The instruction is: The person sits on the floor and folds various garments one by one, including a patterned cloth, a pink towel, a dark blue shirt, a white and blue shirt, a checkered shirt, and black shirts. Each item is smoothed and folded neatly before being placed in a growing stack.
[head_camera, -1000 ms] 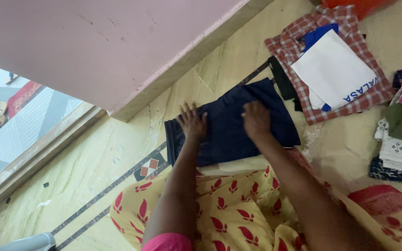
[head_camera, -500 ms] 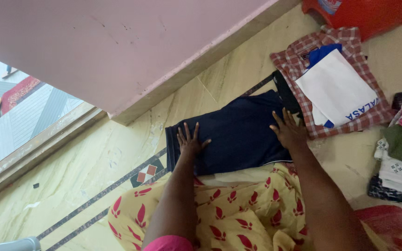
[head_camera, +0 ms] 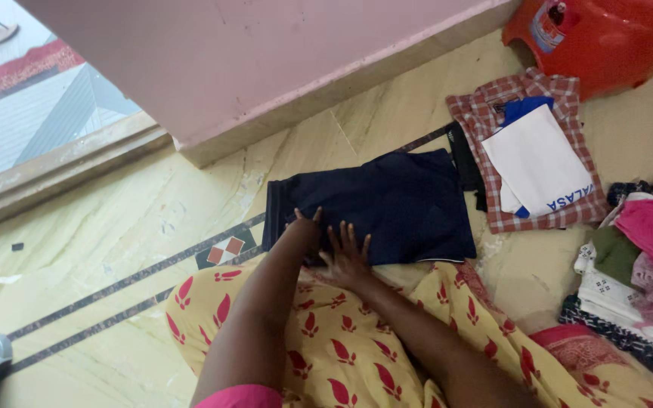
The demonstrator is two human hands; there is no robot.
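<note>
Both hands have slid in from the cloth's ends and now meet at its near edge. The navy cloth (head_camera: 376, 205) lies folded flat on the floor (head_camera: 145, 227). The left hand (head_camera: 305, 230) and the right hand (head_camera: 344, 257) press on it side by side, fingers spread, gripping nothing. Just right of the cloth sits a checked shirt (head_camera: 493, 121) under a white garment (head_camera: 538, 162). Beyond that, a red stool (head_camera: 606, 38). Farther right, a clothes pile (head_camera: 636, 264).
</note>
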